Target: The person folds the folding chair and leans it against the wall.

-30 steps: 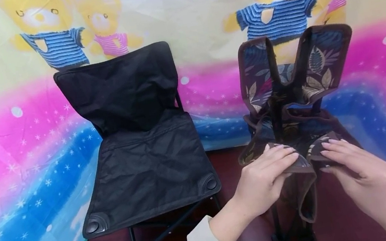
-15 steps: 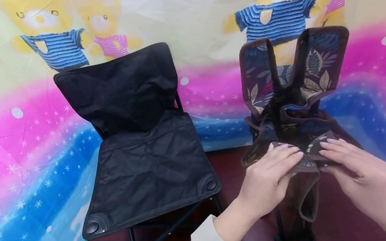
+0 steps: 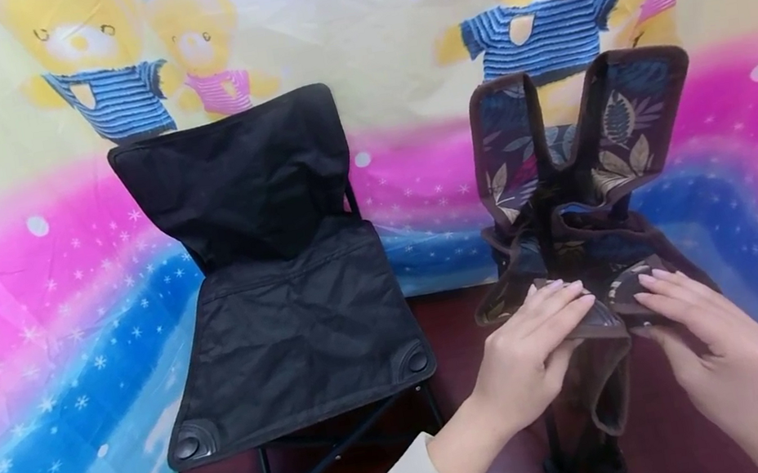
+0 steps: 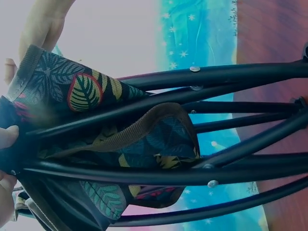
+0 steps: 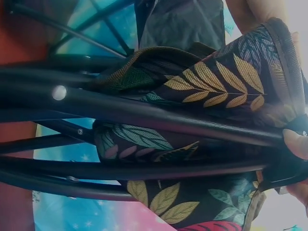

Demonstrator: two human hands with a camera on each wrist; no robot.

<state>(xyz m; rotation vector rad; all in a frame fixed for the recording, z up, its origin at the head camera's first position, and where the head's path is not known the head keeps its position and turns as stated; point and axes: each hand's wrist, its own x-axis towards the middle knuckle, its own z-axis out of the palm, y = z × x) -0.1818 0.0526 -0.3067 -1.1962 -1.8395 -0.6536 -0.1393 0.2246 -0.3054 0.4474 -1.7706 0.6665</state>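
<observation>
A leaf-patterned folding chair point(image 3: 621, 148) with brown edging stands partly folded on the right in the head view, its back bent into a V and its seat creased. My left hand point(image 3: 528, 357) grips the chair's left front seat corner. Opposite it, my right hand point(image 3: 724, 347) holds the right front corner, fingers on top and thumb below. The two corners lie close together. Both wrist views look at the underside: dark tubular legs point(image 4: 120, 175) run near each other, and leaf-print cloth point(image 5: 216, 82) hangs in folds between them.
To the left stands an unfolded black folding chair point(image 3: 302, 315), with dark round corner caps. Both chairs are on a dark red-brown surface point(image 3: 448, 341). A printed cloth backdrop point(image 3: 391, 28) with bears surrounds them behind and at the sides.
My left hand has shifted slightly to the right with its seat corner, and the chair's feet have moved a little right as well. The right hand stays nearly in place.
</observation>
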